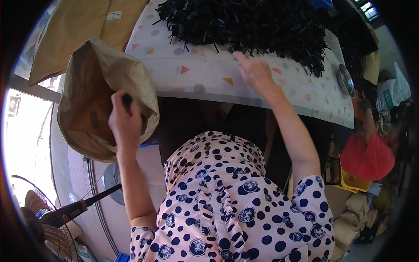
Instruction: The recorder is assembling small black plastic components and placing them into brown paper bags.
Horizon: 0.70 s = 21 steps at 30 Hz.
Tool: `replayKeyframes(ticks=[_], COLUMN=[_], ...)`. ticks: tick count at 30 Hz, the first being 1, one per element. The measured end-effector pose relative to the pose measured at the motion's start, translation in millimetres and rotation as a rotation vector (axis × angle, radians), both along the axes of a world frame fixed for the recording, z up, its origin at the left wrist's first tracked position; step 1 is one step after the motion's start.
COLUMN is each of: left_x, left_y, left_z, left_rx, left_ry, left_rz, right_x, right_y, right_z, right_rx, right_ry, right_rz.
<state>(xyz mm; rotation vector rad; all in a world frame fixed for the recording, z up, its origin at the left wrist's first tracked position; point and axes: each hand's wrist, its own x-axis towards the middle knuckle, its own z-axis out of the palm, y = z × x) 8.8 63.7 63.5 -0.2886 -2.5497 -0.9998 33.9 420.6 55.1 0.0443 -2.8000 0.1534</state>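
A large heap of small black pieces with thin, stick-like ends [248,26] covers the far part of the table. At the heap's near edge, my right hand [257,74] has its fingertips pinched together on one small black piece [231,49]. My left hand [125,124] is over the mouth of a big brown paper sack [150,94] at the left. Between its thumb and fingers is a short black piece [127,100], blurred, its exact kind unclear. Inside the sack the brown lining shows, with a dark patch low down.
The table [198,74] has a white cover with coloured shapes. A round metal dish [346,80] sits at its right edge. Flat brown sacks [87,32] lie at the upper left, a fan [41,209] stands lower left. A co-worker in red [369,155] is at the right.
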Motion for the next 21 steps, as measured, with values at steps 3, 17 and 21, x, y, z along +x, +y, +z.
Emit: replayKeyframes(ticks=[3, 17, 21], left_x=[-13, -13, -28], left_y=[-30, 170, 187], left_z=[-7, -15, -16], left_rx=[-0.187, 0.226, 0.272], left_ry=[0.157, -0.234, -0.383], left_rz=[0.073, -0.686, -0.832], right_x=[-25, -37, -14], right_y=[32, 18, 7], right_z=[2, 7, 8], right_rx=[0.295, -1.066, -1.308], right_ry=[-0.115, -0.253, -0.403], right_rz=[0.042, 0.040, 0.017])
